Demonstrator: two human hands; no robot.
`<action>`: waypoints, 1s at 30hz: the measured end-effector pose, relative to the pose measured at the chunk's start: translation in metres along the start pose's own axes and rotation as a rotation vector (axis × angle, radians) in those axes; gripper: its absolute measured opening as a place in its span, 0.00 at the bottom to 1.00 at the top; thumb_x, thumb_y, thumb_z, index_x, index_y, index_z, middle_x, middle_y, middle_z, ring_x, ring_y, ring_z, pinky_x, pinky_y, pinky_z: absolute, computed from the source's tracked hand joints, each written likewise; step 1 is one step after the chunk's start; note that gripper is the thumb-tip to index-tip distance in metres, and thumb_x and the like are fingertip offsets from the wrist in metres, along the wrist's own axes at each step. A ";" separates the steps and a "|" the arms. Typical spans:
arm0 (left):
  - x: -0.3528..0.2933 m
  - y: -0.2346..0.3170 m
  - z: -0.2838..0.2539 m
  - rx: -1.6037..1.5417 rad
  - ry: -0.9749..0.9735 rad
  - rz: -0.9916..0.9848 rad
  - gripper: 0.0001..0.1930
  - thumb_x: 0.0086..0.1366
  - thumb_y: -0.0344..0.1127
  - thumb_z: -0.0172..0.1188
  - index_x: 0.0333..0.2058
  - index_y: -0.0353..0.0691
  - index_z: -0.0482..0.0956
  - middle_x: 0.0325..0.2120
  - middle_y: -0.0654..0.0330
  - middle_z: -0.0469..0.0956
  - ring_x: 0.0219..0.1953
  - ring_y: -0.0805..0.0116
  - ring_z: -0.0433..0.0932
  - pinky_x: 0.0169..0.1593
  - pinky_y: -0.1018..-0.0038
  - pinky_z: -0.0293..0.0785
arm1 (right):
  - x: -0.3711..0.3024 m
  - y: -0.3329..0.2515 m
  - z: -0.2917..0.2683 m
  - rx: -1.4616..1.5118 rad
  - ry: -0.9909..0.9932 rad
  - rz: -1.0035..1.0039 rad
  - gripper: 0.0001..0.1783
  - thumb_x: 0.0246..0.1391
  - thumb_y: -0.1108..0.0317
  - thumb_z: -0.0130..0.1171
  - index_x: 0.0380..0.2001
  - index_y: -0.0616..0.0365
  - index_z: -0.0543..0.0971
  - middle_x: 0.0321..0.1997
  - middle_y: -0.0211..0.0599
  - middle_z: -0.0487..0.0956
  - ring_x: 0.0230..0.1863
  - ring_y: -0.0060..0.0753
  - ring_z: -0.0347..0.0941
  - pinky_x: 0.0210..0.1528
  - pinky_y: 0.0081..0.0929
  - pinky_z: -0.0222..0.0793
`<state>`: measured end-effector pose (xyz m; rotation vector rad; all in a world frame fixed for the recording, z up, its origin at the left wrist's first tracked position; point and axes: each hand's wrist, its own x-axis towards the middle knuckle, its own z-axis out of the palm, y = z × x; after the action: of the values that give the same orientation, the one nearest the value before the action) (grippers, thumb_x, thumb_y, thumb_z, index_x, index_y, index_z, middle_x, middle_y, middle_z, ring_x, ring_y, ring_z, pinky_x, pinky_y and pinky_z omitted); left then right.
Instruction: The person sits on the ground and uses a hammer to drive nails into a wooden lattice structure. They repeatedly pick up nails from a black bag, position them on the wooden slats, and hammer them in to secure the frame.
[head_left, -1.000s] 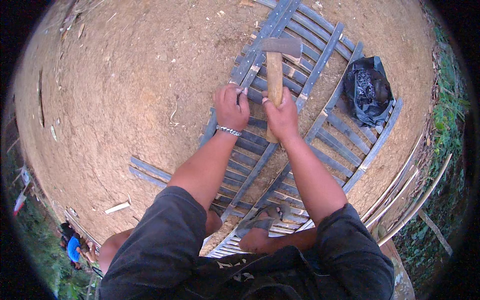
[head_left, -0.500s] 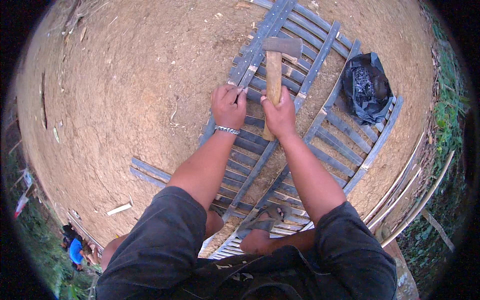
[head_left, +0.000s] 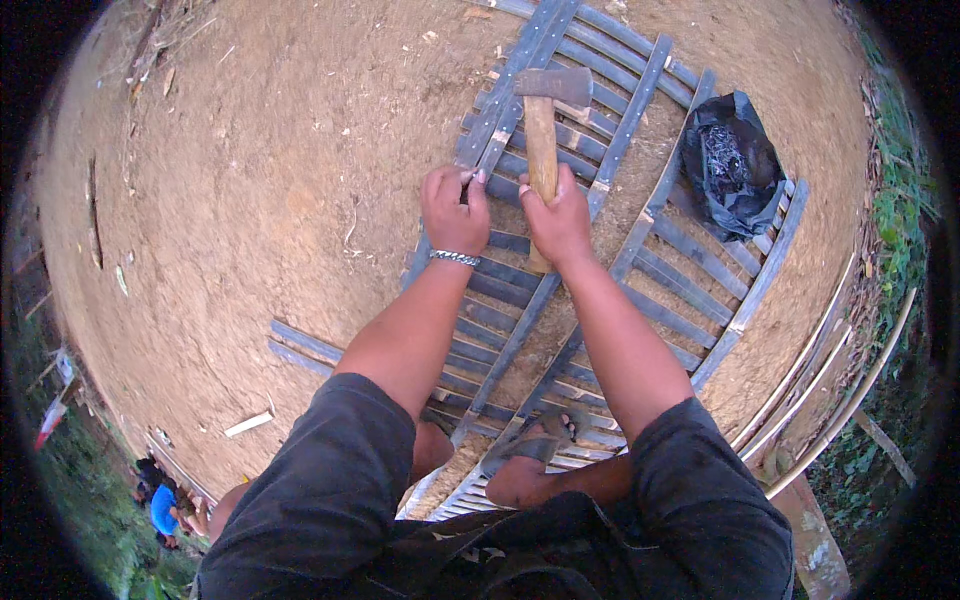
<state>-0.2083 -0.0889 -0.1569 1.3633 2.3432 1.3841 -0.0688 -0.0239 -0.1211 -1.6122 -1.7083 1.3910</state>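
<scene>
My right hand (head_left: 556, 218) is wrapped round the wooden handle of a hatchet (head_left: 540, 140), whose dark metal head points away from me over the slats. Beside it, my left hand (head_left: 455, 212) rests on a grey slatted panel (head_left: 627, 115), thumb and fingertips pinched together at the end of a double rail. What the pinch holds, if anything, is too small to make out. Nail heads dot the rails. A second slatted panel (head_left: 738, 315) lies to the right, with my sandalled foot (head_left: 530, 442) on its slats.
An opened black plastic bag (head_left: 738, 200) with many small metallic pieces, seemingly nails, sits on the right panel. Long poles (head_left: 850, 400) lie along the right edge beside greenery. Bare dirt (head_left: 250, 180) spreads to the left. A person in blue (head_left: 164, 508) is far off at lower left.
The view has shifted slightly. The hatchet stays raised over the panel with almost the same tilt, and my left hand keeps its pinch at the rail's end.
</scene>
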 end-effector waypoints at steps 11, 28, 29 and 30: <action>0.000 -0.004 0.002 0.039 0.001 -0.009 0.03 0.61 0.28 0.66 0.32 0.36 0.81 0.34 0.51 0.80 0.40 0.51 0.79 0.46 0.60 0.75 | -0.001 0.009 0.004 -0.012 0.029 -0.071 0.17 0.54 0.61 0.65 0.41 0.59 0.75 0.37 0.57 0.82 0.44 0.65 0.79 0.44 0.51 0.74; 0.001 -0.002 0.002 0.048 -0.051 0.027 0.05 0.54 0.26 0.70 0.30 0.38 0.84 0.31 0.54 0.79 0.36 0.52 0.78 0.42 0.59 0.73 | -0.004 0.008 -0.005 0.031 -0.024 -0.063 0.19 0.56 0.62 0.65 0.47 0.58 0.77 0.40 0.50 0.84 0.45 0.54 0.82 0.46 0.44 0.74; 0.001 -0.002 0.002 0.038 -0.044 0.019 0.05 0.54 0.26 0.71 0.30 0.38 0.84 0.31 0.54 0.79 0.36 0.52 0.78 0.41 0.59 0.73 | -0.007 0.007 -0.007 0.010 -0.044 -0.052 0.18 0.56 0.62 0.64 0.48 0.58 0.77 0.41 0.51 0.83 0.45 0.54 0.82 0.47 0.44 0.74; 0.001 -0.002 0.003 0.036 -0.040 0.016 0.05 0.54 0.26 0.71 0.30 0.38 0.84 0.31 0.54 0.79 0.36 0.52 0.78 0.41 0.60 0.73 | -0.011 0.005 -0.011 -0.012 -0.064 -0.042 0.18 0.57 0.62 0.64 0.48 0.58 0.76 0.42 0.52 0.83 0.46 0.55 0.81 0.48 0.43 0.74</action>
<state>-0.2085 -0.0869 -0.1596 1.4081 2.3478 1.3123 -0.0543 -0.0301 -0.1172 -1.5449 -1.7800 1.4292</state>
